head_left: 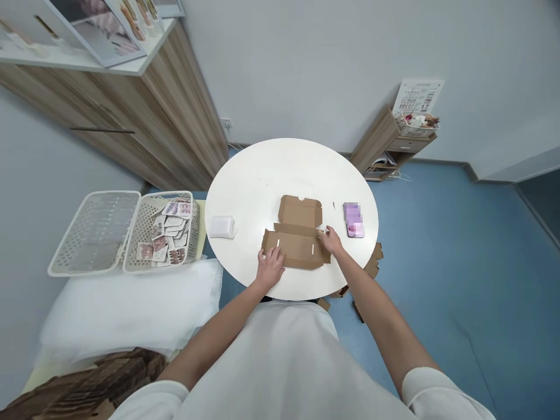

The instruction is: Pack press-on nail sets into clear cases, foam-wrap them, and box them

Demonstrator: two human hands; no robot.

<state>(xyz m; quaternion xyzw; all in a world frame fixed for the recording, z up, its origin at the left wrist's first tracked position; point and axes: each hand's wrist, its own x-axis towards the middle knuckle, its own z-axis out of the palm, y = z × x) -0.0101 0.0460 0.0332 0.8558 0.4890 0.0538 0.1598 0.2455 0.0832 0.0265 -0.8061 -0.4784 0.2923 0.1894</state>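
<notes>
Floor point(437, 262), blue, under a round white table point(289, 166); near its centre, an unfolded carton point(300, 216) points its notched end to twelve, panels long nine-to-three; left hand point(270, 267) at seven, right hand point(331, 240) at three, whether pinching I cannot tell

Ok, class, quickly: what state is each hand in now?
Left hand: on the left side of the cardboard box; grip cannot be told.
Right hand: at its right side; grip cannot be told either.

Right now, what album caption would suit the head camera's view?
Left hand and right hand at an unfolded cardboard box on a round white table, a basket of packets at left.
</notes>
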